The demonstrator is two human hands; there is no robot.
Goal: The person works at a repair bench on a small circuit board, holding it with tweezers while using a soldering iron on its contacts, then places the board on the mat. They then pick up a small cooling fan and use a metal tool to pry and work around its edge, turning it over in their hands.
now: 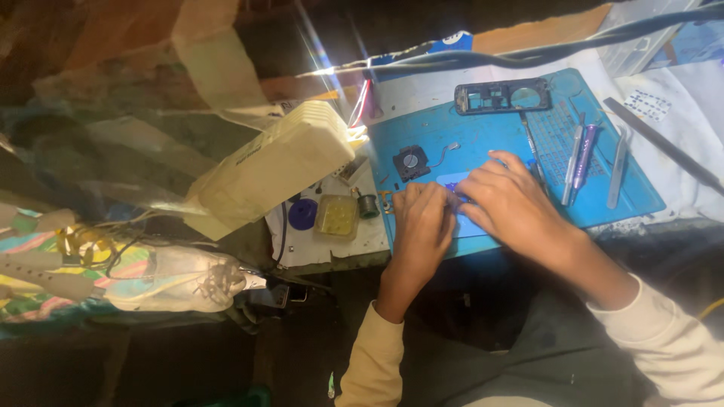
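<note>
Both my hands rest on a blue work mat (483, 136), fingers bent over a small flat blue-lit part (455, 183) that they mostly cover. My left hand (422, 222) presses down on its left end. My right hand (509, 202) pinches at its right end. What exactly each finger grips is hidden. A small black square module (411, 162) with a round centre lies just beyond my left hand. A black phone frame (501, 96) lies at the mat's far edge.
Tweezers and a purple pen-like tool (584, 154) lie on the mat's right side. A cream lamp head (271, 169) shines at left. A yellowish paste tub (336, 217), a blue disc (302, 214) and a small dark cylinder (367, 205) sit left of the mat.
</note>
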